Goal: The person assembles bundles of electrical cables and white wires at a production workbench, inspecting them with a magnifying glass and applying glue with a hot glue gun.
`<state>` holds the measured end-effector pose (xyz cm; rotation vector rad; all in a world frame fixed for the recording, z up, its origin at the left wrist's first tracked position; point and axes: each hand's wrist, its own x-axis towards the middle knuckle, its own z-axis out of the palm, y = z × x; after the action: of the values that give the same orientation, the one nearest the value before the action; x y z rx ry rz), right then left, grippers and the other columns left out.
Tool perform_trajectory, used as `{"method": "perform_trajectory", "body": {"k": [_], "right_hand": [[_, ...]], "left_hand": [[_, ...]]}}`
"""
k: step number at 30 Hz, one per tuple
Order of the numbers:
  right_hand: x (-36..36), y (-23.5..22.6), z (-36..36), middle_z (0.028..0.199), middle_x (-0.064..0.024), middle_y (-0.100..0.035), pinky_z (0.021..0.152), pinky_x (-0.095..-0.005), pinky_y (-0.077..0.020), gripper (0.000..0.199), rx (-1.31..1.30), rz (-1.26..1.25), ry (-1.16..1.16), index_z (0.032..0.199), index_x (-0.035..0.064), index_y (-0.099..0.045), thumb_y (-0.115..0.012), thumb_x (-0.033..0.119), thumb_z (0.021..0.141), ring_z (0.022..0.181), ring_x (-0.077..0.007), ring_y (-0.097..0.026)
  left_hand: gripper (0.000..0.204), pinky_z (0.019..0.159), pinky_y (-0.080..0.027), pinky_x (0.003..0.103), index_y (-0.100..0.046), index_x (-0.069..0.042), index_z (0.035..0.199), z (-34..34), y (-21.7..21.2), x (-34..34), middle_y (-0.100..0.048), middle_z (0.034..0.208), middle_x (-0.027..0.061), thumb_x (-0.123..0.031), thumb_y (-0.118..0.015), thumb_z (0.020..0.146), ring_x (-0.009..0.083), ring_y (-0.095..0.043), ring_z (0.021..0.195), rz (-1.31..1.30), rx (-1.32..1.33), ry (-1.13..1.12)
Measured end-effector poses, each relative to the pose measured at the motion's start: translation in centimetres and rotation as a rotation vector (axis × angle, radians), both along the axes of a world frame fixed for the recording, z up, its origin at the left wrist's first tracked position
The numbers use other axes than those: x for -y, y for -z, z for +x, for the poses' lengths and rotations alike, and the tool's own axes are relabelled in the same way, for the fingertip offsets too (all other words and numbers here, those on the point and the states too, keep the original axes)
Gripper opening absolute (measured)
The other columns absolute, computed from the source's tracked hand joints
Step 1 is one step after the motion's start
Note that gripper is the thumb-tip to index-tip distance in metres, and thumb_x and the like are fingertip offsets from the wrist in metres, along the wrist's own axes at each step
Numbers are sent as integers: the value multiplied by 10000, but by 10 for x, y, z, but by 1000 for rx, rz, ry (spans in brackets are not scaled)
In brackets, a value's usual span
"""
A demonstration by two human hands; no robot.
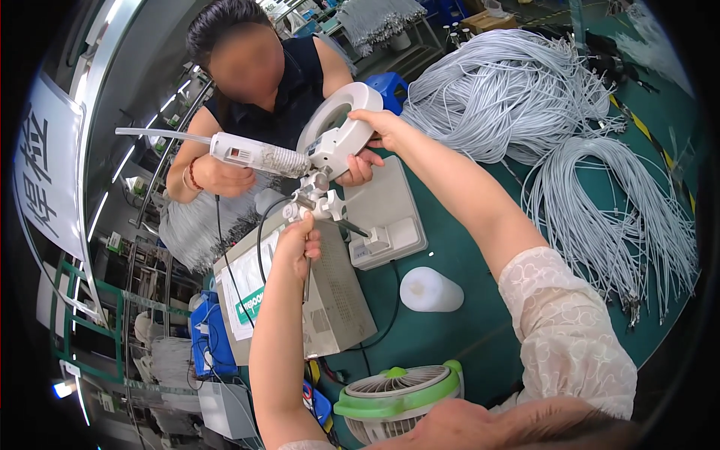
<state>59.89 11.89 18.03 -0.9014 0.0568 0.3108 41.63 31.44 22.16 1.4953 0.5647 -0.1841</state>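
Observation:
A white ring lamp (366, 105) is tilted over the table, and my right hand (379, 129) is closed on its rim. My left hand (298, 244) is closed on the jointed clamp (315, 201) with white knobs below the lamp. Across from me, a person holds a white hot glue gun (259, 154) in one hand, its front end close to the lamp's joint. A pale glue stick (161, 134) sticks out of its back. The person's other hand (360, 166) touches the lamp's underside. A flat light-grey stand base (390, 180) lies behind the clamp.
Large bundles of grey cables (510, 97) cover the table's right side. A beige metal box (337, 307) stands beside my left forearm. Near me are a white cylinder (431, 290) and a green-and-white fan (397, 397). Black cords (390, 322) cross the green tabletop.

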Motion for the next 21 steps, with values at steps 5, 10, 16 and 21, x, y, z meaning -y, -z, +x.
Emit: {"method": "perform_trajectory", "body": {"k": [5,10,16,21], "right_hand": [[0,-1,-2,1083,-158,-519,850,-406,-357,581,24,-8,-17,1129,35,-484,-710,287,658,1013,-286,-476],[0,-1,0,1083,-141,-530,833,-419,-347,573,7,-14,-19,1135,65,-488,-711,279,652,1004,-284,-482],[-1,0,1,1100,-140,-518,853,-431,-331,604,6,4,-31,1157,66,-465,-714,283,651,1029,-288,-462],[0,0,2,1104,-141,-516,858,-434,-330,608,8,-4,-32,1160,64,-461,-715,283,653,1028,-291,-463]], "left_hand": [[156,353,-209,176,-439,-135,789,0,0,0,-414,569,-24,-232,-545,848,42,-285,421,17,18,-14],[161,353,-213,178,-439,-134,787,0,0,-1,-422,571,-22,-233,-553,844,43,-293,423,18,27,-15],[162,355,-216,178,-439,-134,788,0,0,-1,-424,571,-21,-233,-557,841,42,-294,424,8,25,-6],[186,354,-217,183,-432,-125,775,0,0,-1,-420,570,-19,-241,-565,836,46,-293,419,17,32,-4]]}}
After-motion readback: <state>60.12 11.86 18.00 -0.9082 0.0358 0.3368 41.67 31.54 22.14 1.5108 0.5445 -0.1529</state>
